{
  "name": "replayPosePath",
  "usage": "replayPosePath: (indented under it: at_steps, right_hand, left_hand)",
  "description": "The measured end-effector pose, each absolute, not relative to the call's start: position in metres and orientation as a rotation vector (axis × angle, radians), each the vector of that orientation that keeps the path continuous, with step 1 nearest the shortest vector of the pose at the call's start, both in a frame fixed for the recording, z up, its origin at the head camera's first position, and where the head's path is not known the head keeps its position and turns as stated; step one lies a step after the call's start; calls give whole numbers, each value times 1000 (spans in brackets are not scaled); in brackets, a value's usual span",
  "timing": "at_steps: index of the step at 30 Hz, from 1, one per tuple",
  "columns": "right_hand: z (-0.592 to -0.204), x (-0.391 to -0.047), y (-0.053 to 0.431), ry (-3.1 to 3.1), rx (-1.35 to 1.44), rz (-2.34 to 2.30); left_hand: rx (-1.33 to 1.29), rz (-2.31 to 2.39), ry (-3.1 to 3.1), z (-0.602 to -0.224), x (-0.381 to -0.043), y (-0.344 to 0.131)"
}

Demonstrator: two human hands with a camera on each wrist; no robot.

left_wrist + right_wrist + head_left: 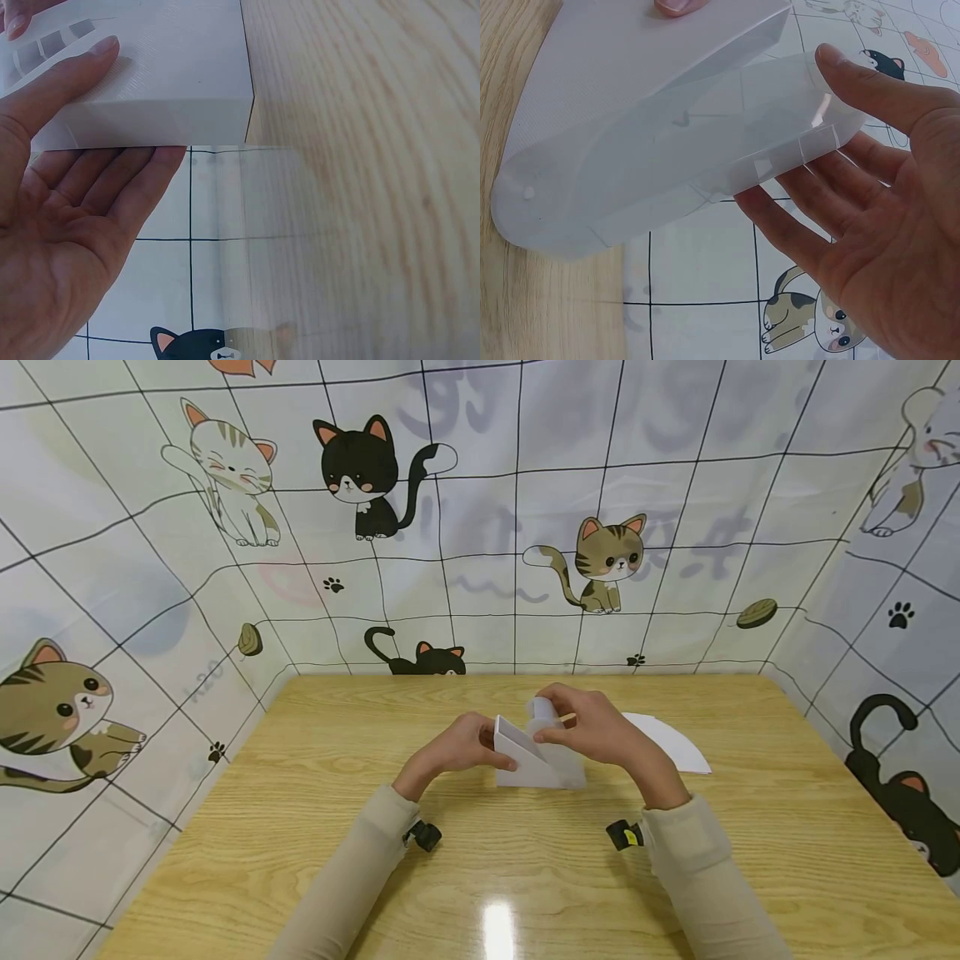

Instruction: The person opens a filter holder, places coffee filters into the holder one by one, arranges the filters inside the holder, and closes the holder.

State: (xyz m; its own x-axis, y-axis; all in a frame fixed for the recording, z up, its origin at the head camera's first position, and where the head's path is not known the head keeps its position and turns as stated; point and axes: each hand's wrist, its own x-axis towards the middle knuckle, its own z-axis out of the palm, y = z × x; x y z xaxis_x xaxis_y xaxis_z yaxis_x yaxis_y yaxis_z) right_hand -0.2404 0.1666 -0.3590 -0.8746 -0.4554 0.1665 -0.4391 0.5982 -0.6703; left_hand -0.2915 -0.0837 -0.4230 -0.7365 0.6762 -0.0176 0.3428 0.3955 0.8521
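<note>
A white, flat-sided wedge-like case (521, 764) stands on its edge on the table in the head view. My left hand (461, 743) grips its left end, thumb on the near face and fingers behind, as the left wrist view shows at the white case (172, 67). Joined to or lying against it is a long translucent plastic piece (675, 142) with a rounded end and a small round stud. My right hand (596, 727) holds this piece by its far end, between thumb and fingers. Whether the two parts are hinged together I cannot tell.
White fan-shaped sheets (671, 745) lie on the wooden table (337, 793) behind my right hand. Cloth walls (487, 527) with cat drawings stand around the table's back and sides. Small black wrist cameras sit at both sleeves.
</note>
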Motion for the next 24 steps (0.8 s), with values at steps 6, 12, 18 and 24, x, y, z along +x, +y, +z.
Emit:
replayPosePath:
  at_steps: [6,12,18,24]
  right_hand:
    - [-359,-240,167,2793,-769,-1160]
    - [-359,-240,168,2782,-785,-1179]
    - [-359,-240,170,2778,-802,-1182]
    - [-359,-241,172,2771,-791,-1188]
  left_hand:
    - [882,1282,2285,-424,-292,-84]
    - [885,1290,2276,-422,-291,-84]
    - [893,1290,2280,-423,-292,-85]
    - [889,1289,2281,-424,-292,-85]
